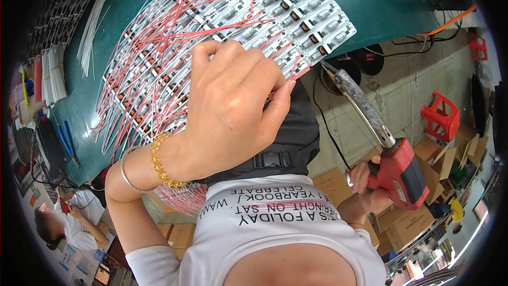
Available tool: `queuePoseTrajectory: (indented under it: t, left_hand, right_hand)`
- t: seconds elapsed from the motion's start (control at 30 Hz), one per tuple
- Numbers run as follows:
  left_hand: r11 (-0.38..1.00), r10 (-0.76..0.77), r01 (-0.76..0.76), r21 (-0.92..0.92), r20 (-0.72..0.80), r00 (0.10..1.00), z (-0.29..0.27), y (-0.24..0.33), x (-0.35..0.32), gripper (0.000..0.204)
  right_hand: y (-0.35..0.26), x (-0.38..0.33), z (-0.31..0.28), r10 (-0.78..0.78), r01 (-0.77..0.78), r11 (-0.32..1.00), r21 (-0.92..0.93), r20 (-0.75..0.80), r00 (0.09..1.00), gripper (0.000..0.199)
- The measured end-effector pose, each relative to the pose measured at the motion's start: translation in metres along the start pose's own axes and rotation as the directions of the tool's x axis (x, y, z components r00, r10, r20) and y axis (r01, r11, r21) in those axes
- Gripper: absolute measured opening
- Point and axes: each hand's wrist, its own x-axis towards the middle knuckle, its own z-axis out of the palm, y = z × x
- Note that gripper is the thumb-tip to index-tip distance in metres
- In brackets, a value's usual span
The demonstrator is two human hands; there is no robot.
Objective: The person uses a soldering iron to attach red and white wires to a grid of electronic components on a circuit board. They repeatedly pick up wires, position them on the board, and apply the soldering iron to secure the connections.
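A: What is each hand on?

B: The left hand (233, 100) has its fingertips pinched together on a thin red insulated wire (283, 86) at the near edge of the green worktop (381, 5), where the panel of small white circuit boards (296, 8) ends. The right hand (365, 188) is clamped round the red pistol grip of a soldering gun with a long mottled metal barrel (365, 111); its tip hangs just beside that same edge of the panel.

A: How would the wire handle?

B: Light and limp, I'd judge, and slick in its sleeve, so best pinched close to the bare end, as it is. The boards look thin and brittle, better held by their edges. The gun seems the heaviest piece, and its barrel is likely hot: grip only.

A: Counts?

B: One gun. The red wires are too many and too tangled to count, the boards likewise. A bundle of white wires (92, 26) lies toward the left edge. On the floor to the right, two red plastic stools (442, 116).
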Motion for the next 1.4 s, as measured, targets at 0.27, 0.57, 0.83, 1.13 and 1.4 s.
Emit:
queuePoseTrajectory:
  t: [0.27,0.57,0.83,1.13,1.4]
  left_hand:
    - [1.0,-0.006,0.006,-0.003,0.015,1.0,0.001,0.0,-0.001,0.018]
    - [0.99,-0.086,0.063,0.123,0.19,0.978,-0.076,-0.008,-0.004,0.013]
    - [0.95,-0.289,0.305,0.059,-0.189,0.938,-0.106,-0.153,0.063,0.025]
    - [0.864,-0.431,0.406,0.297,0.02,0.902,-0.064,-0.104,0.049,0.072]
    - [0.83,-0.554,0.534,0.164,0.355,0.753,-0.078,-0.114,0.078,0.071]
  right_hand:
    - [-0.006,0.012,0.01,-0.045,0.044,0.995,-0.086,-0.011,0.999,0.084]
    - [-0.007,0.041,0.026,-0.108,0.102,0.994,-0.046,-0.155,0.982,0.09]
    - [0.007,0.07,0.028,-0.227,0.226,0.974,-0.021,-0.016,0.974,0.073]
    - [0.004,0.082,0.029,-0.258,0.254,0.965,-0.059,-0.057,0.965,0.068]
    - [0.004,0.098,0.037,-0.322,0.324,0.944,0.06,-0.041,0.946,0.061]
